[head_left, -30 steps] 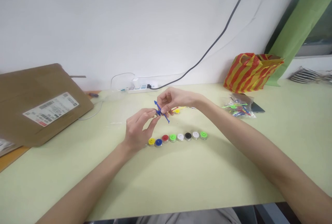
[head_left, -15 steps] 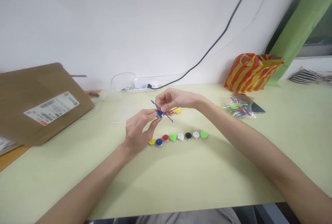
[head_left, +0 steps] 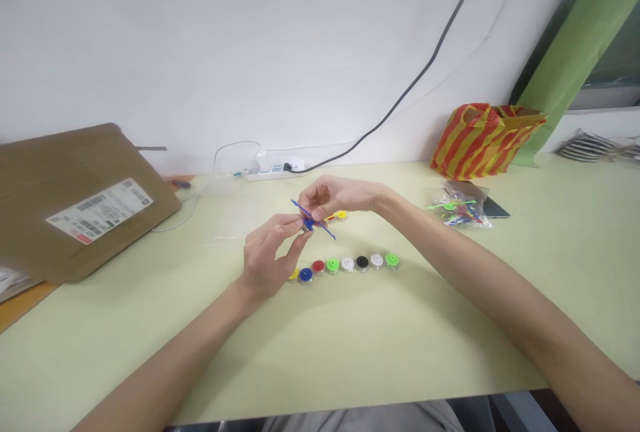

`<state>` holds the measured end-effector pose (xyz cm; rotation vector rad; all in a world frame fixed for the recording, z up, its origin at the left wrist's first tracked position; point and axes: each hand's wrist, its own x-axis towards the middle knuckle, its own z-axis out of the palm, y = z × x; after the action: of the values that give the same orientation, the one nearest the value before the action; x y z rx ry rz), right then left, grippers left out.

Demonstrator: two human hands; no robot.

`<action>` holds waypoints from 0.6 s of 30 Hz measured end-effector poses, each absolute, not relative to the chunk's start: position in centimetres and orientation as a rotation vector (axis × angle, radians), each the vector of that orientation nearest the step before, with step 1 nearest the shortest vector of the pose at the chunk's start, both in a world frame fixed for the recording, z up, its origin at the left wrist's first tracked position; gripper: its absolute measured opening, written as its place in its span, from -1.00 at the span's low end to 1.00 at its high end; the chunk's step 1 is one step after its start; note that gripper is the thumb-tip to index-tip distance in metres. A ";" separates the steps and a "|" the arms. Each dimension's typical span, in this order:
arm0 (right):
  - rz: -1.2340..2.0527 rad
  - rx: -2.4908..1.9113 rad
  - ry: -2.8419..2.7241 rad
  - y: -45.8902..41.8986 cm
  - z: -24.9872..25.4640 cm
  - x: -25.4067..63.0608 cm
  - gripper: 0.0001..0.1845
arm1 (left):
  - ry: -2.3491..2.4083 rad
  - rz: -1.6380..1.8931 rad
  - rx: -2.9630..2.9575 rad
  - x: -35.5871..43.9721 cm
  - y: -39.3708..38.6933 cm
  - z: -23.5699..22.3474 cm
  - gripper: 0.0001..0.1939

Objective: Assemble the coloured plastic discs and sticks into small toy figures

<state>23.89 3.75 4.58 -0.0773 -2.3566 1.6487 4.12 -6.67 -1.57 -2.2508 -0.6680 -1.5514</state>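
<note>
My left hand (head_left: 267,255) pinches a small blue hub with thin blue blades, a little blue propeller piece (head_left: 311,220), above the table. My right hand (head_left: 334,197) meets it from the right, its fingertips closed on the same blue piece. Below the hands a row of several small round coloured caps (head_left: 347,263) lies on the pale green table (head_left: 350,339): yellow, blue, red, green, white, black, white, green. A yellow and red piece (head_left: 339,215) lies just behind my right hand.
A clear bag of coloured plastic parts (head_left: 457,211) lies at the right, a dark flat thing under it. A red-and-yellow striped bag (head_left: 483,139) stands behind. A brown parcel (head_left: 75,199) leans at left. A white power strip (head_left: 273,167) with a dark cable sits by the wall.
The blue propeller piece has turned in my fingers, its blades now lying flatter. Both hands have shifted slightly downward; nothing on the table moved.
</note>
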 end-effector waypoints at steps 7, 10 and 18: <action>1.657 -0.068 -2.344 3.5 4.7 23.7 -0.70 | -0.681 -1.506 -2.220 4.0 -6.5 -1.5 -0.80; 1.670 -0.034 -2.340 3.4 4.7 23.6 -0.70 | -0.670 -1.475 -2.212 3.9 -6.5 -1.4 -0.79; 1.630 -0.066 -2.394 3.6 4.6 23.5 -0.65 | -0.667 -1.482 -2.212 3.9 -6.5 -1.5 -0.82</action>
<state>23.54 3.62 4.64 -0.0659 -2.3939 1.6298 3.87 -6.46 -1.48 -2.2119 -0.6671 -1.4821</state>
